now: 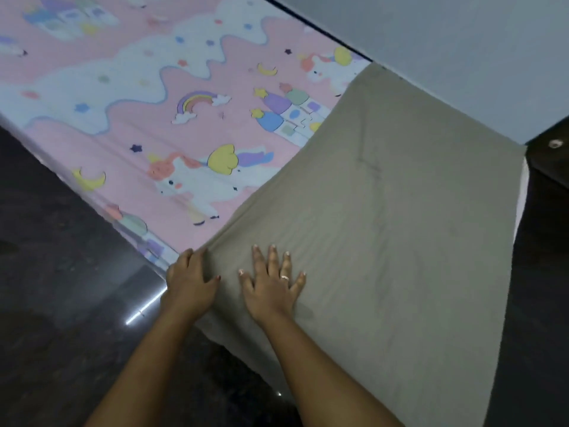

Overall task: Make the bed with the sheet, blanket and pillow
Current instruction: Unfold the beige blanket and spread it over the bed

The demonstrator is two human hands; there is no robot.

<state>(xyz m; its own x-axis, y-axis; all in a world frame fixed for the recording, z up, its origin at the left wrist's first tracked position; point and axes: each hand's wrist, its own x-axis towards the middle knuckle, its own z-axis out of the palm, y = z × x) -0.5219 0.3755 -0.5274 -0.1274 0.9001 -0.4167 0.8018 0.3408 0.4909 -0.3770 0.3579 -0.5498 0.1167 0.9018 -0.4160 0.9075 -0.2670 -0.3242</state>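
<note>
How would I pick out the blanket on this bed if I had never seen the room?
Find the bed's pink sheet printed with unicorns and rainbows. Over its end near the person lies the blanket, under the right hand. It alone is plain grey-beige, without pictures.

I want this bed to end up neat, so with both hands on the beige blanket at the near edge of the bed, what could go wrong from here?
1. The left hand grips the beige blanket at its corner; pulling there alone could skew its edge across the pink sheet.
2. The right hand presses flat, so sliding it might push the faint creases along rather than remove them.
3. The blanket overhangs toward the dark floor and could slide off.
</note>
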